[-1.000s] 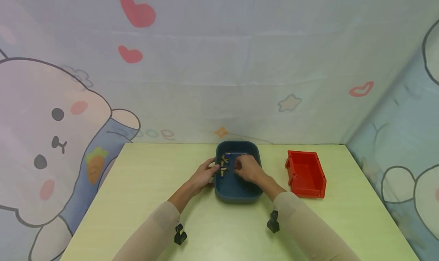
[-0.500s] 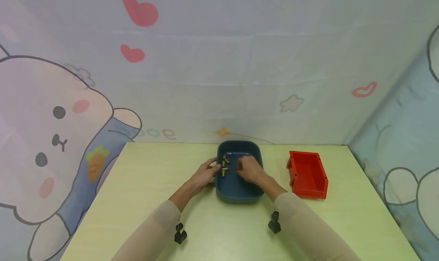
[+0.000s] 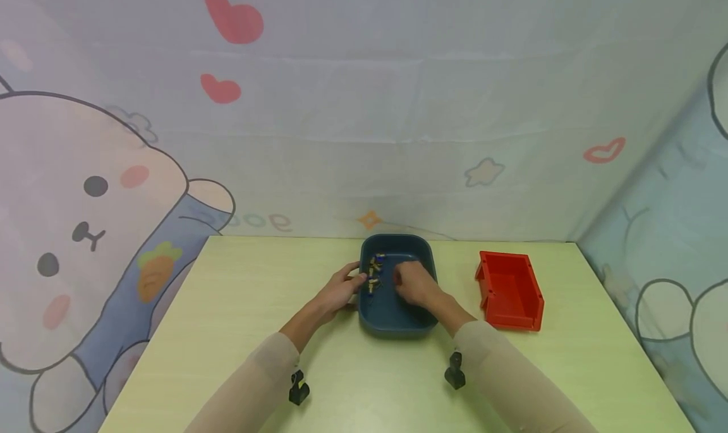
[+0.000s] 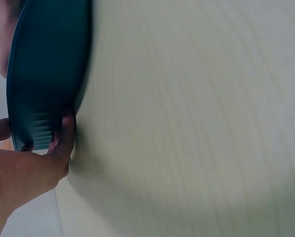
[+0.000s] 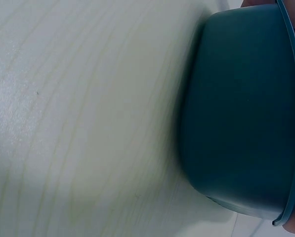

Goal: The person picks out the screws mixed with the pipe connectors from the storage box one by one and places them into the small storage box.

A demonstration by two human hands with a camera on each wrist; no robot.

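Note:
A dark blue-green plastic bin (image 3: 398, 324) stands on the table. My left hand (image 3: 339, 287) grips its left side, thumb at the rim and fingers along the outer wall; the left wrist view shows this hand (image 4: 36, 165) around the bin's ribbed wall (image 4: 51, 64). Several small brass-coloured pieces with blue parts (image 3: 372, 284) lie along the bin's left inside. My right hand (image 3: 416, 282) reaches in over the right rim, fingers bent down toward the floor of the bin. Its fingertips are hidden, so I cannot tell what they hold.
A red open-front parts bin (image 3: 510, 292) sits on the pale wooden table (image 3: 256, 281), right of the blue-green one. A printed cloth backdrop (image 3: 364, 104) rises behind the table's far edge. Black mounts (image 3: 455, 373) hang at both sleeve cuffs.
The head view has shifted slightly. Both hands stay in nearly the same place at the bin, the right one still inside with only a slight movement. The small pieces lie much as before.

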